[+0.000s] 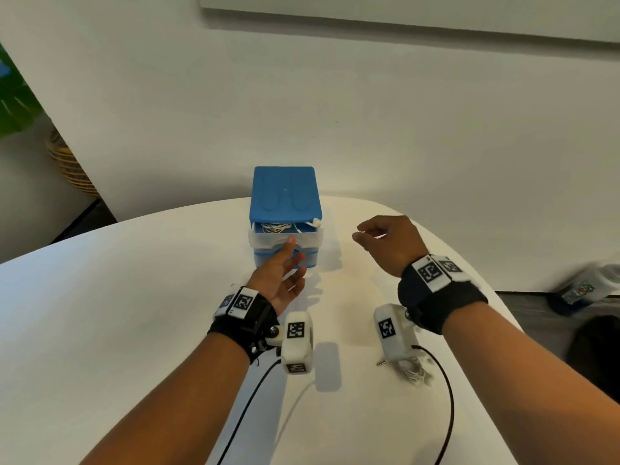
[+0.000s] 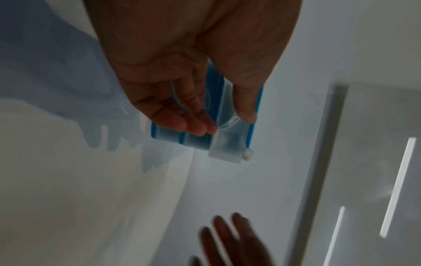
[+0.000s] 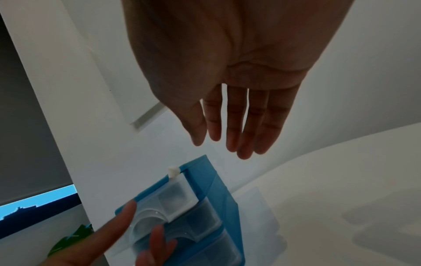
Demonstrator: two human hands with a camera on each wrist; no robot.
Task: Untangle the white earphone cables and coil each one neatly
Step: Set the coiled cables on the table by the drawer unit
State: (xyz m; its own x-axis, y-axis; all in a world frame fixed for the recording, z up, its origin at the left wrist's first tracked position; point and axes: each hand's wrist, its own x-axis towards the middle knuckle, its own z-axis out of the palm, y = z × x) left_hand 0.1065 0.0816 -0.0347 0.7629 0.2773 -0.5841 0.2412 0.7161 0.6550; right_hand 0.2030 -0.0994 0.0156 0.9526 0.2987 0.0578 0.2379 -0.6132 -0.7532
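A blue drawer box [image 1: 285,196] [image 3: 218,189] stands at the table's far edge. Its clear top drawer [image 1: 268,241] [image 2: 227,145] [image 3: 177,198] is slid partly out, with tangled white earphone cables [image 1: 275,227] inside. One earbud [image 1: 316,223] [image 2: 248,154] [image 3: 173,171] pokes out at the drawer's right corner. My left hand [image 1: 295,253] [image 2: 225,124] [image 3: 141,226] is at the drawer front, thumb tip on it, fingers relaxed below. My right hand [image 1: 360,234] [image 3: 218,145] hovers right of the box, empty. A bundled white earphone cable [image 1: 414,369] lies under my right wrist.
The white table [image 1: 134,313] ends just behind the box at a white wall. Off its right edge stand a bottle [image 1: 587,290] and a dark object [image 1: 597,350]. A wicker basket [image 1: 67,162] sits far left. Black camera cables [image 1: 449,414] trail on the table near me.
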